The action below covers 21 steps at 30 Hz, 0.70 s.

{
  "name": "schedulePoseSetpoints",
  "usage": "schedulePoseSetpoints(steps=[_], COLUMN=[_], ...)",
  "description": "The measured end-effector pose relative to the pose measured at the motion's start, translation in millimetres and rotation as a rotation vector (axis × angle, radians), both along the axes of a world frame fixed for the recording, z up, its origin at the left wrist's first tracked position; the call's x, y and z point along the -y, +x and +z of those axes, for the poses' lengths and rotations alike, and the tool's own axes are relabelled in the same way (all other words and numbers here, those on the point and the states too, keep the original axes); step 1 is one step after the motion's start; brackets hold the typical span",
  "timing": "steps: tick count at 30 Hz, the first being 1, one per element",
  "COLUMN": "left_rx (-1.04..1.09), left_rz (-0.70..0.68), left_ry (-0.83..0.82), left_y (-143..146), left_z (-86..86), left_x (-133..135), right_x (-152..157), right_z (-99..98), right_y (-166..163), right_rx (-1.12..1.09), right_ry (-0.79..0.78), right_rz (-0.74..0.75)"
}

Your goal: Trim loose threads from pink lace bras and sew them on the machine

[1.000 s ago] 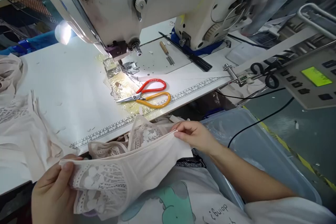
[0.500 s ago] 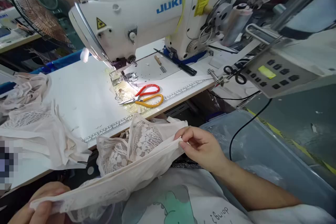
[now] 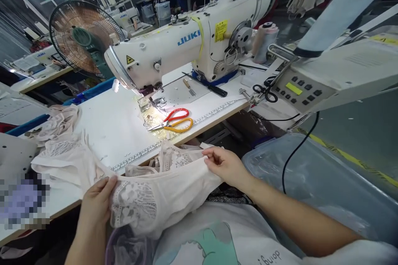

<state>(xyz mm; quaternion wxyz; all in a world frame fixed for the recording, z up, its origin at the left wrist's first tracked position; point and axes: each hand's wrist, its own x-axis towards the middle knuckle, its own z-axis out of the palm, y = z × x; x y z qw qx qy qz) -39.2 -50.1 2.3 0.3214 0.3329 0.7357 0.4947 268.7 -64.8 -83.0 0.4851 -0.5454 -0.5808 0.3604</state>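
I hold a pale pink lace garment stretched over my lap, just in front of the table edge. My left hand grips its left end, fingers closed on the lace panel. My right hand pinches the garment's upper right edge. Behind them, a white sewing machine stands on the white table, its lamp lighting the needle area. Red and yellow handled scissors lie on the table near the needle, beyond both hands.
A heap of pink lace garments lies on the table's left. A control panel hangs at right above a clear plastic bin beside my right arm. A fan stands behind the table. A black cable runs over the bin.
The view has tilted up, showing more of the room. My left hand has risen and shifted right along the garment, now gripping it at the lace panel. The right hand keeps its pinch.
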Motion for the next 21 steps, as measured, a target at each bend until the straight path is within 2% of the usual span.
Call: schedulePoseSetpoints(steps=[3, 5, 11, 16, 21], left_rx=[0.120, 0.109, 0.037, 0.042, 0.019], left_rz=[0.014, 0.039, 0.137, 0.168, 0.084], left_ry=[-0.022, -0.033, -0.074, -0.102, -0.005], left_y=[-3.4, -4.7, -1.3, 1.7, 9.6], left_z=[-26.8, -33.8, -31.7, -30.2, -21.2], left_x=[-31.5, -38.1, -35.0, -29.8, -32.8], right_x=[-14.6, -18.3, -30.9, -52.8, -105.7], right_z=[-13.2, -15.0, -2.9, 26.1, 53.6], right_y=[2.3, 4.3, 10.8, 27.3, 26.0], right_rx=[0.060, 0.098, 0.207, 0.261, 0.622], right_ry=[0.016, 0.023, 0.032, 0.069, 0.356], right_rz=[-0.005, 0.015, 0.154, 0.302, 0.245])
